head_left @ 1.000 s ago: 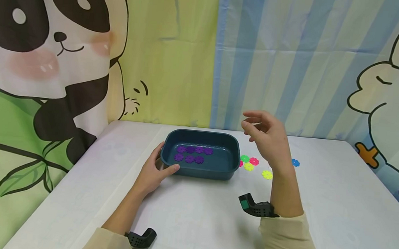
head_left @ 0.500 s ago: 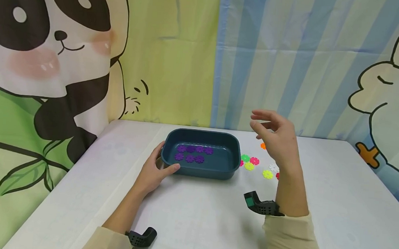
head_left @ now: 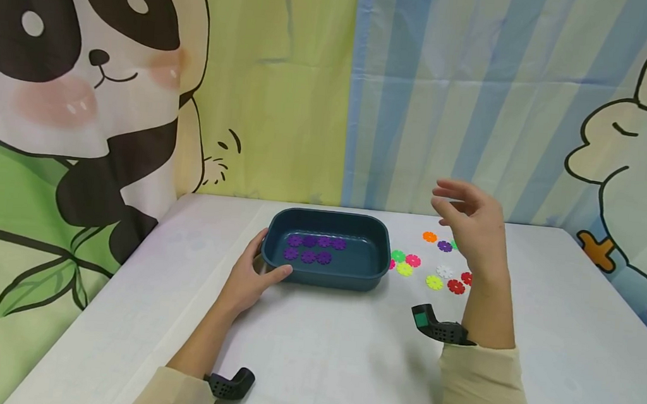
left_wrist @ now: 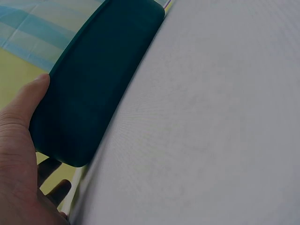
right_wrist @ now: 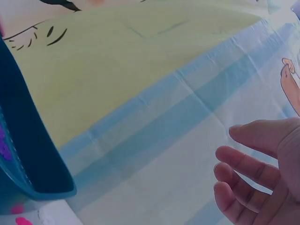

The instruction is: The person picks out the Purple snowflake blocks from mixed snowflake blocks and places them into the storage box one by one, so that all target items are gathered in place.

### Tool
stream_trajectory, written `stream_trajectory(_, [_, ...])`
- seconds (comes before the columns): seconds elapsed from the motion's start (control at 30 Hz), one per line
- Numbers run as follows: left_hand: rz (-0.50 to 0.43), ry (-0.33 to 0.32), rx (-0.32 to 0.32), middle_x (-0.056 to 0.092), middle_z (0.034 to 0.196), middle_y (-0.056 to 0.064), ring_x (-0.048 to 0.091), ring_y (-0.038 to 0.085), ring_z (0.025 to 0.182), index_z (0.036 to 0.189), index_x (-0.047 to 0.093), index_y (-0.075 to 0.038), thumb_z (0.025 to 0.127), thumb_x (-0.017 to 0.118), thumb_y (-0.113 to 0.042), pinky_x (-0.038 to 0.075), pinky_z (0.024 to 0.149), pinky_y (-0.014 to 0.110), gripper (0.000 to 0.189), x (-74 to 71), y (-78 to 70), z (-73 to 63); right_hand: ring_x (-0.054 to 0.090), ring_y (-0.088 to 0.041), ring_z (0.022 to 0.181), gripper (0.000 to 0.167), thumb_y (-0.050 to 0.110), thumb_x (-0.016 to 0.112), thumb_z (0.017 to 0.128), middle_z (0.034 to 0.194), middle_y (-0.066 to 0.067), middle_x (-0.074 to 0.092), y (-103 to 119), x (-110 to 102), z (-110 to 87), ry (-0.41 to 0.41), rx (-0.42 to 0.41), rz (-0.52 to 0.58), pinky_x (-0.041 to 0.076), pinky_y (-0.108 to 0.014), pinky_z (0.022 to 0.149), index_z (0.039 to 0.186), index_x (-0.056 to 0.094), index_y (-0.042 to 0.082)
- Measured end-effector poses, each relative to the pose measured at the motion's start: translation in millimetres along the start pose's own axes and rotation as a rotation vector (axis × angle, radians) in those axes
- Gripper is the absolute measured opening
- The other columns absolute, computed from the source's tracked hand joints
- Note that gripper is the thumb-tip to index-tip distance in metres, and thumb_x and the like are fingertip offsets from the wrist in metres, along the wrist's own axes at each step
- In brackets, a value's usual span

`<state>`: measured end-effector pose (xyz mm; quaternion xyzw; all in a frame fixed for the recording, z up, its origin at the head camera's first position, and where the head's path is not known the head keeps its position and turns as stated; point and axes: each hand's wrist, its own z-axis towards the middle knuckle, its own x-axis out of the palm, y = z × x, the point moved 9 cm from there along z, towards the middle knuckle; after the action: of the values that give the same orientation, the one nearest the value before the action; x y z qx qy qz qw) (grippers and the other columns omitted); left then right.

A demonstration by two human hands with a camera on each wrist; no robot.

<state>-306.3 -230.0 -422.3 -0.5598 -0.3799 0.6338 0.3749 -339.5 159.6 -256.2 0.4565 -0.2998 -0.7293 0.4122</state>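
A dark teal plastic box (head_left: 325, 280) stands on the white table, holding two rows of purple flower-shaped discs (head_left: 308, 256). At its left end my left hand (head_left: 247, 285) grips it, thumb over the front rim corner and fingers round the side. In the left wrist view the thumb (left_wrist: 35, 93) lies against the box's edge. My right hand (head_left: 469, 229) is raised to the right of the box, loosely curled with nothing in it. Below and left of that hand lie flower discs in several colours, among them a purple disc (head_left: 444, 246) and an orange disc (head_left: 430, 237).
Close to the box's right side lie a green disc (head_left: 398, 256), pink ones and a yellow disc (head_left: 404, 269). Farther right are a white disc (head_left: 444, 272) and a red disc (head_left: 456, 286). A printed curtain (head_left: 286, 97) hangs behind the table (head_left: 317, 354).
My right hand has moved right, away from the box, uncovering the orange, purple, white and red discs. The left hand and the box have stayed in place.
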Motion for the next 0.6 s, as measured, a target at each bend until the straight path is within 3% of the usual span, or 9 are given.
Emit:
stream_trajectory(0.2, [-0.002, 0.0, 0.002, 0.032, 0.169, 0.003, 0.031, 0.031, 0.156, 0.166, 0.02, -0.031, 0.087, 0.081, -0.052, 0.018, 0.127, 0.061, 0.102, -0.2, -1.0, -0.1, 0.063, -0.001, 0.096, 0.044, 0.036, 0.064, 0.103, 0.137, -0.011, 0.067, -18, -7, 3.2, -0.022, 0.039, -0.02, 0.054, -0.011, 0.077, 0.144, 0.062, 0.019])
stream_trajectory(0.47, [-0.002, 0.002, 0.003, 0.033, 0.169, 0.003, 0.031, 0.031, 0.156, 0.166, 0.02, -0.031, 0.087, 0.081, -0.051, 0.018, 0.128, 0.061, 0.102, 0.1, -1.2, -0.2, 0.064, -0.024, 0.113, 0.047, 0.036, 0.061, 0.104, 0.142, -0.014, 0.064, -48, -10, 5.6, -0.031, 0.147, -0.071, 0.05, -0.009, 0.075, 0.147, 0.059, 0.017])
stream_trajectory(0.6, [0.0, 0.003, 0.001, 0.033, 0.169, 0.003, 0.031, 0.031, 0.156, 0.166, 0.019, -0.032, 0.087, 0.081, -0.052, 0.018, 0.128, 0.061, 0.102, 0.0, -0.9, -0.7, 0.064, -0.033, 0.121, 0.048, 0.036, 0.061, 0.104, 0.143, -0.015, 0.062, -69, -9, 7.6, -0.033, 0.216, -0.096, 0.058, -0.021, 0.086, 0.148, 0.057, 0.017])
